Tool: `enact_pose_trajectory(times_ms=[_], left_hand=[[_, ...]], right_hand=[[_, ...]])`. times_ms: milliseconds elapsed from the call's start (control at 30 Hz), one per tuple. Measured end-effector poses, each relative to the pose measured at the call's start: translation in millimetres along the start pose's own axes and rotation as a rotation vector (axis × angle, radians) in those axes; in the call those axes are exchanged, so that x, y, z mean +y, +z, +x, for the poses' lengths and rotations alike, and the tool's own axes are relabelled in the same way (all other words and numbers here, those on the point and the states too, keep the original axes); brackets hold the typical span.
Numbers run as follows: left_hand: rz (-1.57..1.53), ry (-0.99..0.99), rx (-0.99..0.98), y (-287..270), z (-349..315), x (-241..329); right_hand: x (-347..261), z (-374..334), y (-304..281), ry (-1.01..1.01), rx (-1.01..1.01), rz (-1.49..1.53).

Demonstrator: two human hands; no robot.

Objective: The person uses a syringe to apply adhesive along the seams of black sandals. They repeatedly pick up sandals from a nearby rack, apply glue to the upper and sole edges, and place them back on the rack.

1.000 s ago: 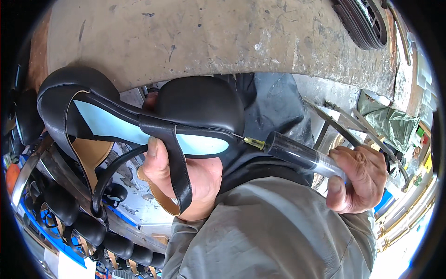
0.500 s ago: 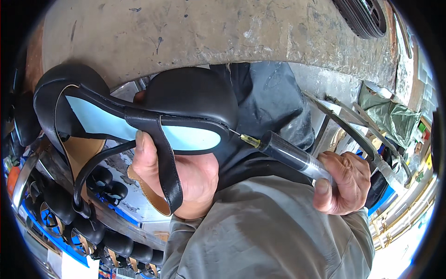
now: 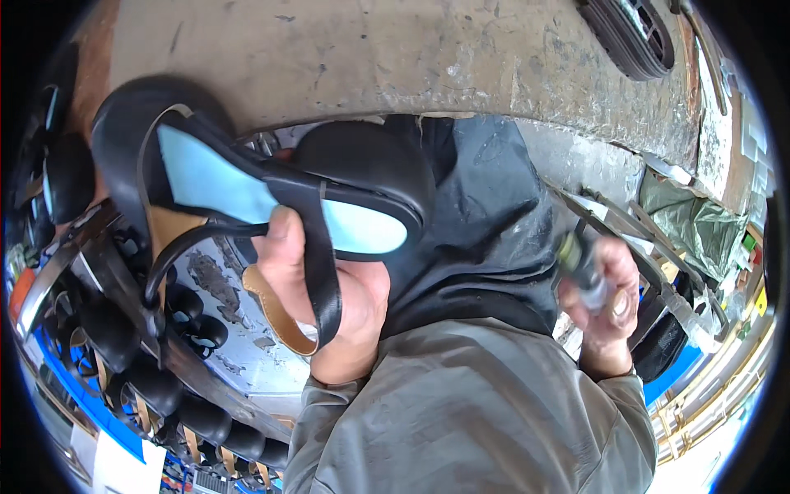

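Note:
My left hand [image 3: 337,300] is closed round a black sandal [image 3: 366,169], its thumb pressing by the strap and the rest of the fingers hidden beneath the shoe. The sandal lies tilted on its side, showing a pale blue insole [image 3: 362,226], a thick black sole and a loose strap with a tan lining. Off to the right, apart from the shoe, my right hand [image 3: 609,300] grips a syringe [image 3: 586,267] with dark contents and a yellow-green needle hub. The syringe is blurred by motion, and its needle cannot be made out.
A worn, stained bench top [image 3: 370,58] curves across the far side, with a dark ribbed sole [image 3: 634,37] at its right. Several black sandals [image 3: 156,387] stand on a rack at lower left. Metal bars and a green plastic bag [image 3: 695,218] are at right. A black apron [image 3: 485,214] covers my lap.
My right hand has drawn the syringe away from the sandal's toe edge, to the right, and turned it more upright. The sandal has shifted slightly to the right in my left hand.

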State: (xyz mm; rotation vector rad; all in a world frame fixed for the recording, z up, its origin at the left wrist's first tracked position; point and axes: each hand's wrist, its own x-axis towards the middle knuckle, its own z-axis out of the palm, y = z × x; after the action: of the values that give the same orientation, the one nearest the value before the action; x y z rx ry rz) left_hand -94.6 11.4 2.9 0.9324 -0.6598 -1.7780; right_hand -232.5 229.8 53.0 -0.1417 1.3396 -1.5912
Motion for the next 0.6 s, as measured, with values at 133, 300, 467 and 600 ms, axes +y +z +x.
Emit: enact_pose_trajectory(times_ms=[133, 300, 467, 600], left_hand=[[-0.392, -0.252, -0.329, -8, -18, 20], [-0.379, -0.377, -0.338, 3, -57, 49], [-0.358, -0.279, -0.417, 9, -82, 61], [-0.363, -0.221, -0.36, 6, -99, 68]], right_hand=[[9, 26, 28, -0.198, -0.097, 0.005], [13, 47, 69, -0.388, -0.369, -0.049], [-1, 32, 78, -0.495, -0.577, -0.067], [-7, 19, 78, -0.587, -0.641, -0.175]])
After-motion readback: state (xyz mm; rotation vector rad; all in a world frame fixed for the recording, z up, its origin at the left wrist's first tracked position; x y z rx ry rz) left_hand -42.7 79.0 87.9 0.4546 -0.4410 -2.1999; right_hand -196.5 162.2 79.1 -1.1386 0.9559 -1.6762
